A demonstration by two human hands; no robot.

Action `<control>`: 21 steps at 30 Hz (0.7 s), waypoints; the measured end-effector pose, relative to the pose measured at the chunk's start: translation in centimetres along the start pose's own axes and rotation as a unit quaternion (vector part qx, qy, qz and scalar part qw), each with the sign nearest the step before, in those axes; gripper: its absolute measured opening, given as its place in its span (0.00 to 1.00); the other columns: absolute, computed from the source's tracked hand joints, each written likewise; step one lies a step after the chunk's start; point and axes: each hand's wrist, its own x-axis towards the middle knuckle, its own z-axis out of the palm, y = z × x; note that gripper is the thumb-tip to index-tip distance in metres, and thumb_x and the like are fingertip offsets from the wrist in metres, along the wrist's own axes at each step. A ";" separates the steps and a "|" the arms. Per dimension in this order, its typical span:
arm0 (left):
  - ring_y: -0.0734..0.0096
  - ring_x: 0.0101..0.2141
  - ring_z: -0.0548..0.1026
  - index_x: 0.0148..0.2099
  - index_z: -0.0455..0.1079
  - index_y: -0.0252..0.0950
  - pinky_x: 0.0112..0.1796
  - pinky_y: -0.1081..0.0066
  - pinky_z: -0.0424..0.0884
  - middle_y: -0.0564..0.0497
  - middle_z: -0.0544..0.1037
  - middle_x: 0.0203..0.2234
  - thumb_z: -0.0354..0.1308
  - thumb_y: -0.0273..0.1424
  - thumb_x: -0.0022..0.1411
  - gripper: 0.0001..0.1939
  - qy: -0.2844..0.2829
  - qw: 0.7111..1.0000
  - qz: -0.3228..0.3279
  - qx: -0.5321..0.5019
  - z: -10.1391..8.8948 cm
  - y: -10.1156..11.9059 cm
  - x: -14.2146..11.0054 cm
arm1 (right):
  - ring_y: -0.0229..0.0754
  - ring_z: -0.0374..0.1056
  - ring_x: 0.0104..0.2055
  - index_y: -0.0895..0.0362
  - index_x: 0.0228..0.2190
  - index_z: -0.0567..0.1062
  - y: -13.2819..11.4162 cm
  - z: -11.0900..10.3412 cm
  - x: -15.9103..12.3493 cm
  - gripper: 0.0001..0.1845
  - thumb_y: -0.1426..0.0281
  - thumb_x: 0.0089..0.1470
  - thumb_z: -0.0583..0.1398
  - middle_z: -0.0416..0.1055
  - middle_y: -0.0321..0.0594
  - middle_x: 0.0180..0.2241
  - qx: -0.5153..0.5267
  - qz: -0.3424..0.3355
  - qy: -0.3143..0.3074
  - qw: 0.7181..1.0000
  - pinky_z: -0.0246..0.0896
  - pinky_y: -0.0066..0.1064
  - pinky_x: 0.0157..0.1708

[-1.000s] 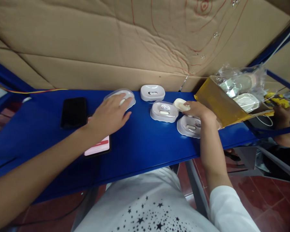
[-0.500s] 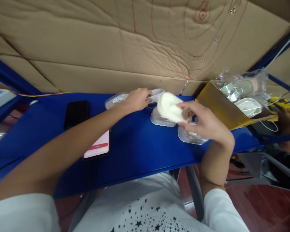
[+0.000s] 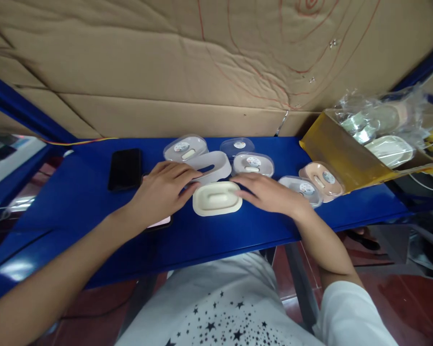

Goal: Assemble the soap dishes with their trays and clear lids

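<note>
A cream oval lid-like piece [image 3: 216, 207] with a raised bar in its middle lies on the blue table in front of me. My right hand [image 3: 265, 191] has its fingertips and thumb at the right end of that piece. Just behind it stands a pale grey oval shell [image 3: 221, 168] with an opening in it. My left hand [image 3: 166, 190] is over the shell's left end, fingers on it, and its thumb is near the cream piece. Part of the shell is hidden by my left hand.
Clear-lidded oval boxes [image 3: 185, 148] with round stickers stand at the back, several in all, one peach-coloured box [image 3: 323, 179] at the right. A cardboard box [image 3: 341, 149] holds plastic-wrapped parts. Two phones, one black [image 3: 125, 169], lie at the left. A cardboard wall [image 3: 147, 113] rises behind.
The cream piece has come down from my raised right hand onto the table. My left hand and the grey shell have moved nearer to me, and the shell now stands behind the cream piece.
</note>
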 end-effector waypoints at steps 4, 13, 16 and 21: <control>0.50 0.49 0.84 0.55 0.81 0.39 0.56 0.49 0.77 0.44 0.86 0.47 0.53 0.35 0.80 0.15 0.018 0.999 0.040 -0.009 0.8 0.2 -0.6 | 0.63 0.80 0.60 0.59 0.69 0.72 0.6 -2.2 -0.7 0.26 0.64 0.78 0.52 0.80 0.57 0.62 -0.125 0.182 -0.033 0.975 0.74 0.55 0.59; 0.57 0.43 0.83 0.51 0.81 0.37 0.56 0.50 0.75 0.47 0.86 0.43 0.55 0.26 0.79 0.13 0.046 0.988 0.146 0.013 1.7 3.1 -2.0 | 0.61 0.56 0.79 0.70 0.77 0.58 1.3 -1.4 3.1 0.38 0.81 0.68 0.48 0.58 0.60 0.78 -0.242 0.289 -0.076 0.923 0.52 0.54 0.76; 0.57 0.43 0.82 0.51 0.81 0.37 0.54 0.53 0.75 0.47 0.85 0.43 0.56 0.23 0.77 0.12 0.038 0.985 0.163 0.026 2.0 4.0 -2.2 | 0.59 0.49 0.82 0.68 0.78 0.54 2.0 -0.4 4.5 0.43 0.83 0.64 0.50 0.51 0.57 0.80 -0.226 0.276 -0.105 0.928 0.45 0.56 0.79; 0.55 0.44 0.81 0.52 0.80 0.35 0.51 0.54 0.75 0.46 0.84 0.44 0.59 0.26 0.77 0.08 0.027 0.984 0.171 0.030 2.3 4.4 -2.5 | 0.62 0.47 0.83 0.68 0.78 0.54 2.9 -0.6 5.8 0.46 0.83 0.61 0.53 0.47 0.60 0.81 -0.205 0.273 -0.083 0.936 0.43 0.62 0.79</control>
